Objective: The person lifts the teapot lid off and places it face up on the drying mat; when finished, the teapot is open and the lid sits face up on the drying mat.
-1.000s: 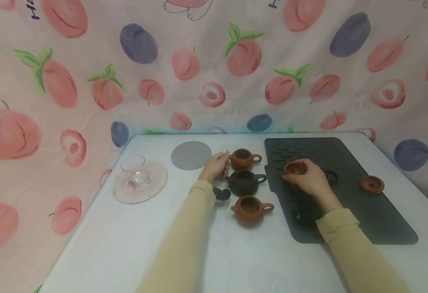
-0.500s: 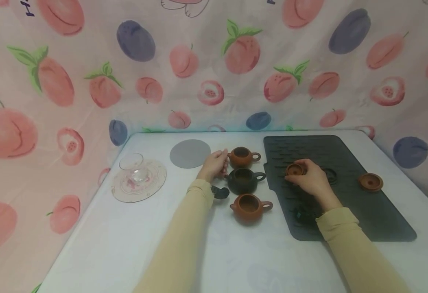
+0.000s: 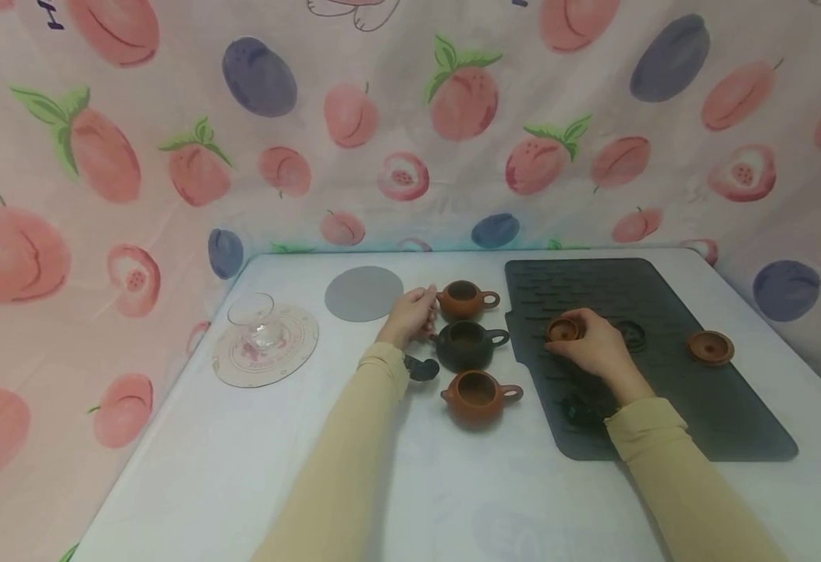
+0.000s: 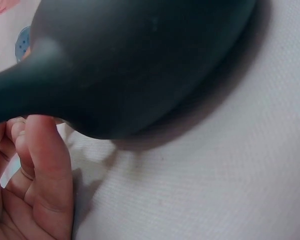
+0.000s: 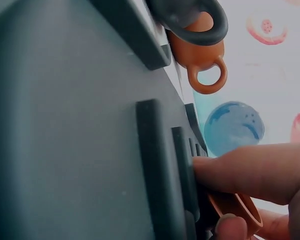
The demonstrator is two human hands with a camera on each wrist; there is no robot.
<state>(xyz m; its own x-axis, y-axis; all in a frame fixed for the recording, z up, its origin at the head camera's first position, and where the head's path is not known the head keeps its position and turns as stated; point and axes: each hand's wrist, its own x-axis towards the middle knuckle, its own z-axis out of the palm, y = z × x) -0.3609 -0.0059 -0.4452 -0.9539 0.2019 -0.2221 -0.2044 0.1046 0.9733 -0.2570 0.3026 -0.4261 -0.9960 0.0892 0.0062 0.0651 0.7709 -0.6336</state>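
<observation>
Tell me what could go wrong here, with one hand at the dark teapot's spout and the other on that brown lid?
The right hand holds the brown lid by its rim on the ribbed mat; it could slip.
The left hand rests against the dark teapot, with brown teapots close on either side; a nudge may knock them together.

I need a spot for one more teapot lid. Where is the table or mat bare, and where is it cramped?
Bare: the white table in front of the glass cup's saucer, and the dark mat's near right corner below the brown lid. Crowded: the three teapots stacked close between the left hand and right hand.
</observation>
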